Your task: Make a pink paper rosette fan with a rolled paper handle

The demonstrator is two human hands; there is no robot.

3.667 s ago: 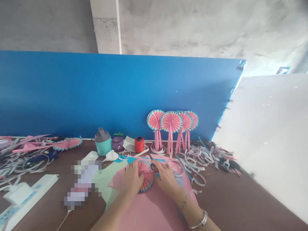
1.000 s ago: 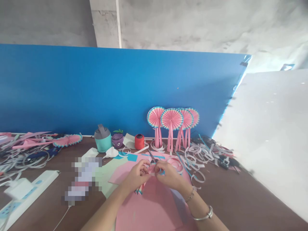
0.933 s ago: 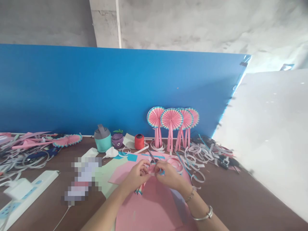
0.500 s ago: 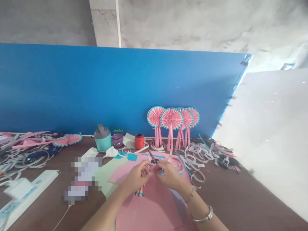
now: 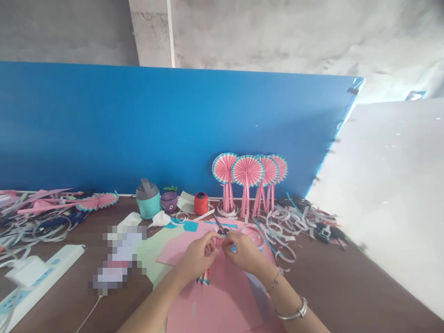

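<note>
My left hand [image 5: 201,252] and my right hand [image 5: 241,249] meet over pink paper sheets [image 5: 222,300], fingers pinched together on a folded pink paper piece [image 5: 204,276]. Its striped, blue-edged end sticks out below my left hand; the rest is mostly hidden by the fingers. Just beyond the fingertips lie scissors [image 5: 220,225], their handles partly covered. A ring of pale pink strip [image 5: 255,235] rests beside my right hand. Light green paper [image 5: 157,247] lies to the left of my left hand.
Several pink pleated round fans [image 5: 247,171] lean on the blue panel [image 5: 173,120]. A red thread spool [image 5: 201,204], purple pot [image 5: 169,202] and teal container [image 5: 148,203] stand at the back. Curled white strips [image 5: 287,222] lie right; a power strip [image 5: 65,259] lies left.
Both hands stay in nearly the same place. The striped end of the folded paper has shifted slightly to the right and turned a little below my left hand.
</note>
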